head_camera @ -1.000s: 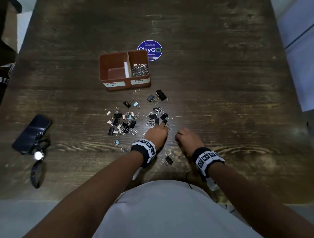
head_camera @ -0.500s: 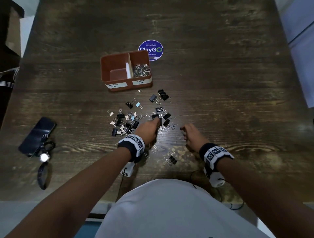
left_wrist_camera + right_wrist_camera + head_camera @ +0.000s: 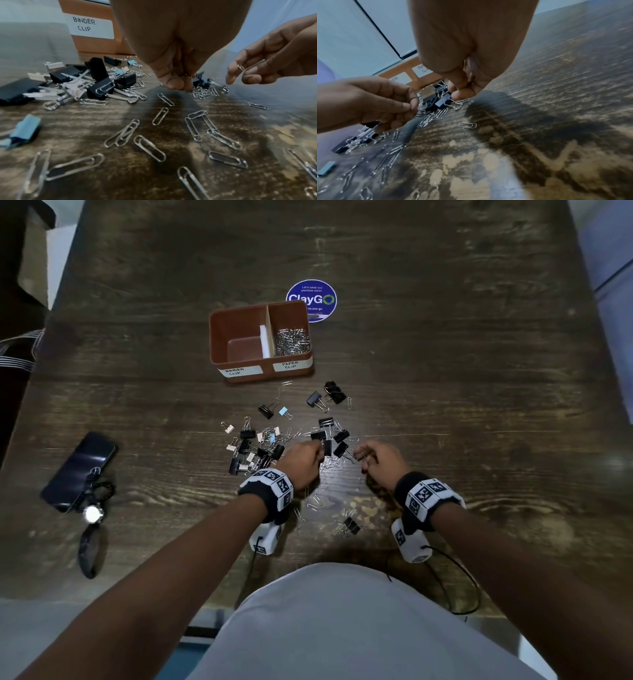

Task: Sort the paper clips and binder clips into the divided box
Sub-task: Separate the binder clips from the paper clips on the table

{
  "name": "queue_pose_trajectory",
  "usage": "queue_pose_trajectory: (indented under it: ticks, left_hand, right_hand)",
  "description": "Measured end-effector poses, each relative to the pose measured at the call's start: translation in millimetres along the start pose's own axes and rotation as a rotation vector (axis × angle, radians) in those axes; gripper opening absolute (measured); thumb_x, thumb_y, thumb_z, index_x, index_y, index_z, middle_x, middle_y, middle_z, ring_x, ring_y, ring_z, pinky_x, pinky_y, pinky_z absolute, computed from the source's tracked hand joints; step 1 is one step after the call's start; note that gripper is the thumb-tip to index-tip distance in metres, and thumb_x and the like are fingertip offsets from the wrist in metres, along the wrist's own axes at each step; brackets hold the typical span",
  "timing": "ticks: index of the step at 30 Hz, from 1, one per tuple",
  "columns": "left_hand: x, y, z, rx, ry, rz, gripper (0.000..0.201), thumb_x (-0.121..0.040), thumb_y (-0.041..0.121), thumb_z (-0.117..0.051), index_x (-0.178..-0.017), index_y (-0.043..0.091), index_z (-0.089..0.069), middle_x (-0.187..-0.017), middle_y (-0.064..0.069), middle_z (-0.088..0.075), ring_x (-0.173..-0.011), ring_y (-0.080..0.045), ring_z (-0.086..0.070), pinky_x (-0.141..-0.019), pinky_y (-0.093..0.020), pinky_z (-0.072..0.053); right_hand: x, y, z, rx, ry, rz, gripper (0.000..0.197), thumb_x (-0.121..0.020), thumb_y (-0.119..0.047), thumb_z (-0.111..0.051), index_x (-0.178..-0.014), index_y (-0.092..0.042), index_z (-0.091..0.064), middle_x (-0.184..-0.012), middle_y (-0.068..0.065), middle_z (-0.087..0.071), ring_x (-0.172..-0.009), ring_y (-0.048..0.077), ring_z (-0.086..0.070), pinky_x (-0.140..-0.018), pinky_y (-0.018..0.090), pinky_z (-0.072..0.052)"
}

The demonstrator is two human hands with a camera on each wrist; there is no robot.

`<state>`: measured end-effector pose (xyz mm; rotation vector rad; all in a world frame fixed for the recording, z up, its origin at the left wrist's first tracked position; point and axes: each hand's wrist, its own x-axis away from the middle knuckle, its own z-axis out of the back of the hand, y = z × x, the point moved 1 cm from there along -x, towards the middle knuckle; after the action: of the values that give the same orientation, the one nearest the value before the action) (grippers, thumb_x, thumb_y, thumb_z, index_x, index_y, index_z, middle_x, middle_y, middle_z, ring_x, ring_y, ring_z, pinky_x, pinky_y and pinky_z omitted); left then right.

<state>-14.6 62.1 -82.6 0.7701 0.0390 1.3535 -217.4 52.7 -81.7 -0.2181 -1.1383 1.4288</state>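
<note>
Steel paper clips point(image 3: 243, 69) (pinched) between hands point(image 3: 380, 463)

From the head view, your left hand point(image 3: 303, 462) covers its own fingertips, so whatever it pinches is hidden from you. Your right wrist view cuts the box labels point(image 3: 400, 79) off behind both hands. The near paper clips point(image 3: 347, 178) there smear into blur. The round sticker point(image 3: 311, 299) sits partly behind the divided box point(image 3: 219, 344).
</note>
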Motion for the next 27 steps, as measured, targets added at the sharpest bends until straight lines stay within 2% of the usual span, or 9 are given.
queue_pose_trajectory:
  ticks: [3,7,10,13,16,18,21,23,27]
  left_hand:
    - [-1.4,2.4,-2.5,0.044,-0.015,0.014,0.023,-0.086,-0.006,-0.043,-0.092,0.01,-0.058,-0.092,-0.008,-0.061,-0.086,-0.025,-0.057,-0.08,-0.037,-0.049]
    - [-2.3,8.1,0.1,0.028,-0.028,0.059,0.018,-0.094,0.004,-0.043,-0.086,0.003,-0.059,-0.089,-0.012,-0.059,-0.082,-0.024,-0.055,-0.076,-0.032,-0.044]
    - [-5.0,10.6,2.1,0.017,-0.022,0.09,0.017,-0.095,0.014,-0.048,-0.081,0.007,-0.054,-0.084,-0.008,-0.053,-0.077,-0.022,-0.05,-0.069,-0.028,-0.038]
    - [-8.9,10.2,-4.6,-0.075,0.007,0.099,0.02,-0.095,0.027,-0.055,-0.084,0.01,-0.055,-0.089,-0.005,-0.049,-0.081,-0.019,-0.049,-0.077,-0.031,-0.043]
    - [-11.9,12.2,-16.3,-0.132,-0.011,0.127,0.031,-0.094,0.034,-0.061,-0.101,0.005,-0.06,-0.109,-0.012,-0.053,-0.093,-0.026,-0.058,-0.081,-0.036,-0.048]
    - [-11.4,16.0,-21.9,-0.172,-0.023,0.118,0.03,-0.093,0.029,-0.063,-0.107,0.002,-0.06,-0.116,-0.014,-0.052,-0.094,-0.03,-0.062,-0.077,-0.036,-0.048]
    - [-9.7,21.9,-26.0,-0.212,-0.028,0.073,0.017,-0.092,0.007,-0.061,-0.107,-0.001,-0.06,-0.115,-0.016,-0.053,-0.091,-0.032,-0.065,-0.077,-0.037,-0.052]
    - [-8.3,24.2,-26.2,-0.225,-0.073,0.055,0.018,-0.087,-0.003,-0.059,-0.106,-0.003,-0.059,-0.115,-0.02,-0.053,-0.088,-0.033,-0.065,-0.078,-0.038,-0.055]
    - [-4.0,24.7,-14.8,-0.252,-0.157,-0.014,0.025,-0.087,0.0,-0.058,-0.111,-0.005,-0.053,-0.117,-0.021,-0.051,-0.089,-0.033,-0.064,-0.077,-0.036,-0.053]
  right_hand:
    - [1.4,-1.2,2.6,-0.161,-0.025,-0.078,0.032,-0.093,0.005,-0.038,-0.108,-0.01,-0.063,-0.092,0.012,-0.064,-0.073,0.02,-0.054,-0.066,0.038,-0.049]
    - [0.2,0.1,7.1,-0.155,-0.028,-0.136,0.025,-0.099,-0.014,-0.041,-0.094,0.001,-0.061,-0.088,0.014,-0.062,-0.076,0.019,-0.053,-0.057,0.024,-0.041]
    - [-2.3,5.9,7.8,0.158,-0.077,0.003,0.018,-0.092,-0.026,-0.056,-0.083,-0.011,-0.055,-0.076,0.001,-0.056,-0.068,0.016,-0.051,-0.06,0.026,-0.039]
    - [1.4,16.4,-1.9,0.506,-0.149,0.116,0.021,-0.089,-0.034,-0.061,-0.097,-0.016,-0.055,-0.091,-0.002,-0.053,-0.082,0.015,-0.049,-0.069,0.028,-0.039]
    - [8.9,25.6,-12.2,0.599,-0.097,0.194,0.016,-0.094,-0.029,-0.055,-0.103,-0.016,-0.056,-0.1,0.0,-0.054,-0.086,0.016,-0.052,-0.072,0.028,-0.044]
    - [12.0,30.4,-18.3,0.633,-0.09,0.22,0.013,-0.096,-0.023,-0.051,-0.1,-0.013,-0.058,-0.098,0.003,-0.056,-0.084,0.018,-0.054,-0.072,0.029,-0.046]
    - [12.3,35.2,-23.1,0.671,-0.111,0.214,0.005,-0.09,-0.011,-0.053,-0.095,-0.012,-0.056,-0.097,0.006,-0.056,-0.086,0.023,-0.055,-0.071,0.03,-0.042]
    - [13.3,35.9,-24.6,0.699,-0.157,0.176,0.016,-0.083,-0.004,-0.055,-0.095,-0.013,-0.052,-0.094,0.003,-0.051,-0.084,0.02,-0.051,-0.07,0.029,-0.041]
    - [6.8,17.8,-19.6,0.522,-0.214,0.103,0.013,-0.086,-0.003,-0.049,-0.09,-0.014,-0.044,-0.086,-0.002,-0.044,-0.08,0.018,-0.046,-0.061,0.025,-0.034]
